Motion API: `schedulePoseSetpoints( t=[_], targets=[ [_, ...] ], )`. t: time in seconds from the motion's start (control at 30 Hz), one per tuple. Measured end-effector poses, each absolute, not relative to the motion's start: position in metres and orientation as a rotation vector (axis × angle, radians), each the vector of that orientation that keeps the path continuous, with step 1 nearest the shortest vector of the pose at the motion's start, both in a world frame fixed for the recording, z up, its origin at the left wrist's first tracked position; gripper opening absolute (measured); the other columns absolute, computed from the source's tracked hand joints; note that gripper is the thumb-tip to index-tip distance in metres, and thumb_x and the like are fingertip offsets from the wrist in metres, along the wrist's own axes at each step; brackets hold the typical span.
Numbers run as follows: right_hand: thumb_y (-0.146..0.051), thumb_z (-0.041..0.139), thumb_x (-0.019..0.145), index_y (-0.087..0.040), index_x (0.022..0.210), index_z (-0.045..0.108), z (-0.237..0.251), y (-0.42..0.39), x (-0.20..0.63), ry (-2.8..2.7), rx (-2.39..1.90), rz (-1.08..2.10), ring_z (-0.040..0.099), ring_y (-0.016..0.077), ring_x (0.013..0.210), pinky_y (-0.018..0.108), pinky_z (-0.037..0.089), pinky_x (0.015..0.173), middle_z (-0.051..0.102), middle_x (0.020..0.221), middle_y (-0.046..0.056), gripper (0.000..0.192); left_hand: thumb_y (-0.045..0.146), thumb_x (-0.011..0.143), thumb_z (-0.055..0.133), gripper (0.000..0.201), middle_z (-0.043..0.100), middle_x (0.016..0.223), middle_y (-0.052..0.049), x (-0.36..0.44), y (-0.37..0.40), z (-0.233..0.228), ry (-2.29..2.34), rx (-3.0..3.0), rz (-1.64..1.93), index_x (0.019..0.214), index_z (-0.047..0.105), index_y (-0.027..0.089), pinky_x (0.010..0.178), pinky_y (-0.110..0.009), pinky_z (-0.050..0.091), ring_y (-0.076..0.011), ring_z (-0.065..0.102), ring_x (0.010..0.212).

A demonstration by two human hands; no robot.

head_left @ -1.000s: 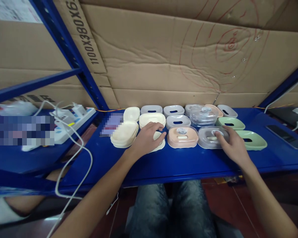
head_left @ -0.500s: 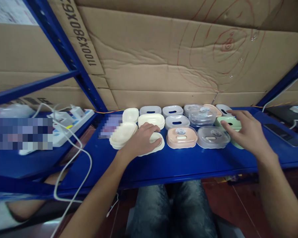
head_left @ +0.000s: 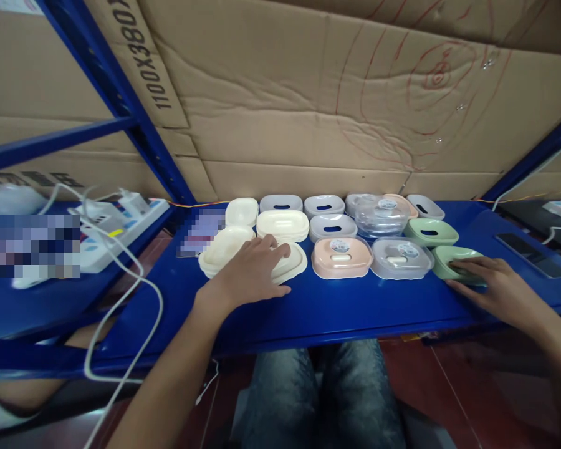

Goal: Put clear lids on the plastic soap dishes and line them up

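Note:
My left hand hovers over or rests on a cream oval soap-dish piece, its thumb and fingers spread; whether it touches is unclear. Beside it lie stacked cream trays and another cream piece. At the right, my right hand has its fingers over a green soap dish and its thumb at the near edge, gripping it. A second green soap dish sits just behind. Between my hands stand a peach soap dish and a grey one, both under clear lids.
Grey slotted dishes and stacked clear lids form the back row before a cardboard wall. A dark phone lies at the right. Power strips and a looping white cable are at the left.
My right hand has come down and toward me, from above the green dishes onto the nearer one. My left hand has shifted slightly left and lower, its thumb stretched out off the cream piece.

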State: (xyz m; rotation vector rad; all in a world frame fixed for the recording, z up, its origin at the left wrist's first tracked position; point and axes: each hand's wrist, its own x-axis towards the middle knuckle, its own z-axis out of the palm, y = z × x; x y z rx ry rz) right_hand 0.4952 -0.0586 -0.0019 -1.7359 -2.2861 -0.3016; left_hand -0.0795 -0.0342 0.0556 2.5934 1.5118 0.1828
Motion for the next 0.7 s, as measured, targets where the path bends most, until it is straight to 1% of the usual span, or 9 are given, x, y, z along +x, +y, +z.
schedulePoseSetpoints(
  t=[0.1,0.2,0.27,0.33,0.4,0.5,0.6,0.63,0.7],
  targets=[
    [-0.068,0.059,0.096,-0.022,0.119,0.082,-0.001,-0.055,0.49,-2.245,-1.702,-0.311,0.076,0.0428,0.113,0.058,0.055,0.105,0.082,0.122,0.021,0.056,0.043,0.08,0.084,0.052,0.066,0.132,-0.015,-0.082,-0.032,0.049,1.527,2.569,0.248,0.127,0.069,0.026,0.107,-0.059,0.052,-0.0417,0.066,0.12],
    [-0.08,0.058,0.094,-0.024,0.105,0.081,-0.002,-0.054,0.487,-2.188,-1.703,-0.306,0.076,0.0446,0.106,0.06,0.055,0.1,0.083,0.111,0.021,0.061,0.037,0.078,0.081,0.045,0.071,0.121,-0.015,-0.085,-0.029,0.044,1.526,2.543,0.32,0.12,0.07,0.026,0.102,-0.059,0.054,-0.0424,0.067,0.115],
    [-0.084,0.055,0.095,-0.026,0.1,0.077,0.0,-0.056,0.484,-2.134,-1.715,-0.378,0.074,0.0456,0.104,0.06,0.056,0.096,0.083,0.106,0.022,0.063,0.035,0.078,0.079,0.038,0.073,0.112,-0.013,-0.086,-0.028,0.043,1.499,2.543,0.367,0.113,0.069,0.025,0.099,-0.058,0.055,-0.042,0.068,0.112],
    [-0.083,0.055,0.098,-0.026,0.1,0.074,0.008,-0.06,0.474,-2.056,-1.694,-0.525,0.073,0.0449,0.102,0.059,0.057,0.093,0.081,0.103,0.023,0.059,0.036,0.077,0.08,0.037,0.074,0.11,-0.013,-0.085,-0.028,0.046,1.487,2.546,0.403,0.109,0.067,0.024,0.099,-0.059,0.055,-0.0421,0.068,0.111],
    [-0.079,0.057,0.101,-0.027,0.104,0.072,0.02,-0.065,0.456,-1.979,-1.635,-0.659,0.072,0.0427,0.102,0.057,0.058,0.092,0.08,0.103,0.022,0.054,0.036,0.076,0.083,0.043,0.074,0.115,-0.014,-0.083,-0.03,0.051,1.508,2.542,0.453,0.114,0.067,0.024,0.102,-0.061,0.055,-0.0434,0.069,0.115],
    [-0.073,0.059,0.103,-0.027,0.11,0.07,0.044,-0.072,0.409,-1.898,-1.506,-0.72,0.071,0.0403,0.105,0.055,0.059,0.091,0.078,0.103,0.019,0.048,0.038,0.076,0.088,0.063,0.072,0.134,-0.014,-0.081,-0.032,0.058,1.525,2.515,0.607,0.132,0.062,0.024,0.11,-0.062,0.054,-0.0447,0.067,0.127],
    [-0.067,0.07,0.101,-0.027,0.114,0.069,0.065,-0.073,0.346,-1.906,-1.271,-0.617,0.069,0.0387,0.105,0.056,0.059,0.093,0.076,0.101,0.014,0.042,0.037,0.075,0.09,0.079,0.066,0.151,-0.014,-0.081,-0.034,0.065,1.472,2.502,0.813,0.145,0.056,0.025,0.118,-0.057,0.052,-0.0414,0.064,0.138],
    [-0.064,0.073,0.1,-0.028,0.117,0.07,0.07,-0.072,0.324,-1.933,-1.189,-0.563,0.069,0.038,0.105,0.056,0.059,0.094,0.075,0.1,0.013,0.04,0.035,0.075,0.091,0.082,0.064,0.154,-0.013,-0.081,-0.034,0.067,1.447,2.498,0.873,0.148,0.054,0.025,0.12,-0.055,0.051,-0.0398,0.063,0.141],
    [-0.057,0.075,0.102,-0.029,0.126,0.069,0.076,-0.067,0.278,-2.058,-1.046,-0.428,0.069,0.0368,0.109,0.057,0.057,0.1,0.076,0.106,0.011,0.037,0.033,0.075,0.093,0.089,0.063,0.157,-0.012,-0.08,-0.034,0.07,1.384,2.469,0.975,0.153,0.052,0.025,0.121,-0.051,0.051,-0.0373,0.063,0.142]
  ],
)
